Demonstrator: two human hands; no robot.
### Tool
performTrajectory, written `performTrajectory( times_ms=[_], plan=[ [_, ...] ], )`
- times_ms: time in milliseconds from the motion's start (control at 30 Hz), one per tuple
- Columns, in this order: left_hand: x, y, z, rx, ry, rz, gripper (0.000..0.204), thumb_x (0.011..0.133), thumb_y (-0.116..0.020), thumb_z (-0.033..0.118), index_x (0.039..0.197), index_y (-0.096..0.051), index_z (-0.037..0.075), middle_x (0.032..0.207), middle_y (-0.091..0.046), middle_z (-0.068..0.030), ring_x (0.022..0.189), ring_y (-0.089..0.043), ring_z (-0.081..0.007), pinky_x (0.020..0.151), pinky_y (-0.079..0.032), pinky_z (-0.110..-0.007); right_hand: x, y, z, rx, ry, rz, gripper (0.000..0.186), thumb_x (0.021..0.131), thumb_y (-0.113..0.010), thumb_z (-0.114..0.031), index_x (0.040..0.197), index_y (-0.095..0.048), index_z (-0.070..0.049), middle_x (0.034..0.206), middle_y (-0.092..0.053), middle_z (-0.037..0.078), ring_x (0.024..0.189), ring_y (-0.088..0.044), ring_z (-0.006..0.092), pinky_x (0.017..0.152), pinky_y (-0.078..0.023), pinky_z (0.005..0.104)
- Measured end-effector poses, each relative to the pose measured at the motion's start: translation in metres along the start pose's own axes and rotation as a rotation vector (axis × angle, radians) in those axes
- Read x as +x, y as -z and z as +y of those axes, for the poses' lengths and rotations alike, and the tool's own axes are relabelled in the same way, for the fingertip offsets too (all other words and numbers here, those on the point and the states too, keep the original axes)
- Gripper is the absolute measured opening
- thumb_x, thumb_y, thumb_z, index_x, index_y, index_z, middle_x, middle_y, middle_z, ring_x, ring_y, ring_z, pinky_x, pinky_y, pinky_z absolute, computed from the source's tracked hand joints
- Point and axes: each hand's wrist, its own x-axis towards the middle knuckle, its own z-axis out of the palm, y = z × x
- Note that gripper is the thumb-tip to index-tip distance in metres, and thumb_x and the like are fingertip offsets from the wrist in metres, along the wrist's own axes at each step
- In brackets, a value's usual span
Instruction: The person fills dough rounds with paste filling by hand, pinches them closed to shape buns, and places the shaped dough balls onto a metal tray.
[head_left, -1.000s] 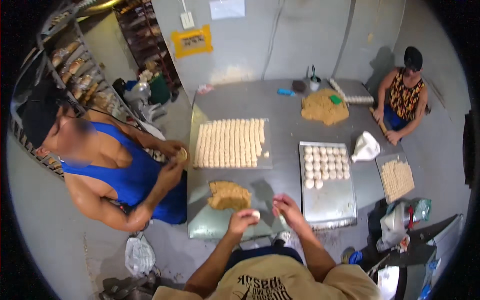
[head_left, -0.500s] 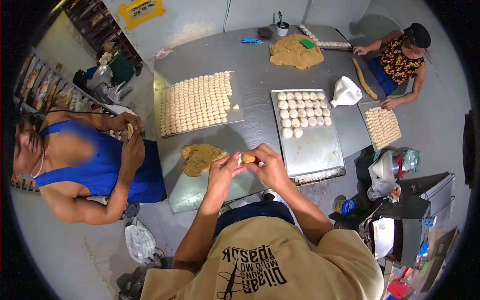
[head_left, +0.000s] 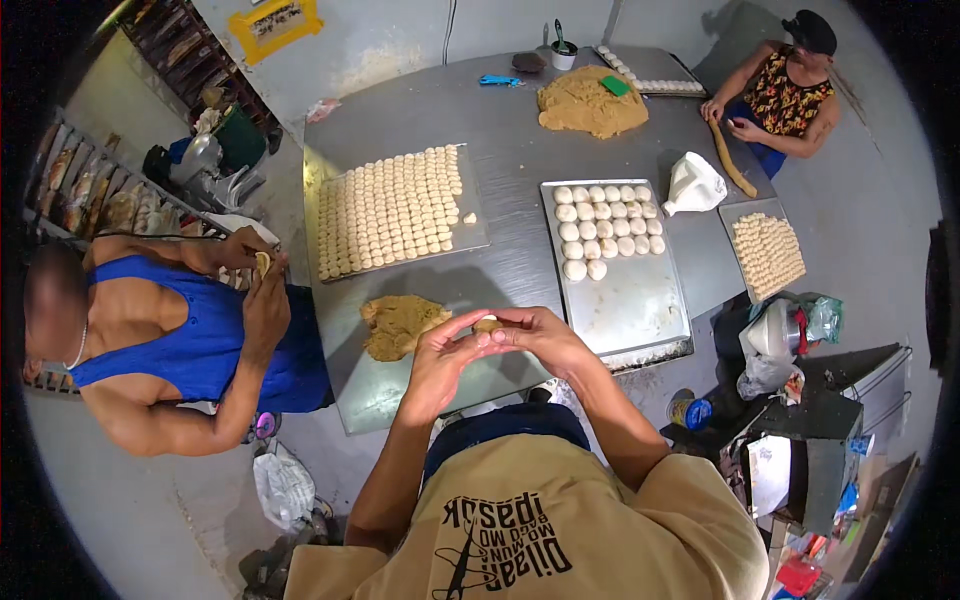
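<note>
Between my fingertips is a small piece of pale dough (head_left: pixel 487 324) around brown filling. My left hand (head_left: pixel 441 358) pinches it from the left, thumb and fingers closed on it. My right hand (head_left: pixel 543 338) grips the same piece from the right, with both thumbs meeting on its near side. Just left of my hands, a flattened mound of brown filling (head_left: pixel 390 328) lies on the metal table (head_left: pixel 510 150). To the right is a metal tray (head_left: pixel 630 312) with rows of round white dough balls (head_left: pixel 607 226). Farther left, another tray carries many small dough pieces (head_left: pixel 390 210).
At my left, a person in a blue top (head_left: pixel 190 330) holds a dough piece. Across the table, another person (head_left: pixel 785 95) handles a long dough roll (head_left: pixel 733 160). A larger filling mound (head_left: pixel 590 103), a white bag (head_left: pixel 694 184) and a smaller dough tray (head_left: pixel 765 250) are also about.
My hands have come closer together around the dough, and its brown filling shows less. The person across the table has brought both hands to the dough roll's far end.
</note>
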Motion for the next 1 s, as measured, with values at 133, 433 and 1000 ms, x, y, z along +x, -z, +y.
performTrajectory(
  times_ms=[133,433,1000],
  plan=[
    [0.006,0.005,-0.010,0.066,-0.020,0.034,0.036,0.105,-0.069,-0.004,0.141,-0.066,-0.005,0.131,-0.073,-0.0170,0.114,-0.076,-0.0271,0.100,-0.067,-0.045,-0.003,-0.002,-0.002,-0.124,0.040,0.006,0.053,0.096,-0.085,-0.005,0.144,-0.068,0.008,0.126,-0.079,0.015,0.113,-0.073,0.0149,0.097,-0.060,0.0313],
    [0.019,0.015,-0.028,-0.077,0.018,0.093,0.038,0.106,-0.068,-0.001,0.144,-0.064,-0.005,0.129,-0.072,-0.0161,0.113,-0.074,-0.0249,0.099,-0.067,-0.045,0.000,0.002,0.010,-0.215,0.132,0.201,0.034,0.097,-0.085,-0.008,0.129,-0.079,0.003,0.110,-0.083,0.010,0.096,-0.074,0.0132,0.088,-0.060,0.0303],
    [0.012,0.008,-0.038,0.076,0.043,0.213,0.023,0.102,-0.076,0.002,0.123,-0.070,-0.006,0.116,-0.077,-0.0160,0.099,-0.077,-0.0236,0.087,-0.069,-0.040,0.004,0.008,0.014,-0.188,0.073,0.127,0.038,0.097,-0.086,-0.013,0.130,-0.078,0.005,0.110,-0.083,0.013,0.087,-0.075,0.0130,0.073,-0.062,0.0273]
  ],
)
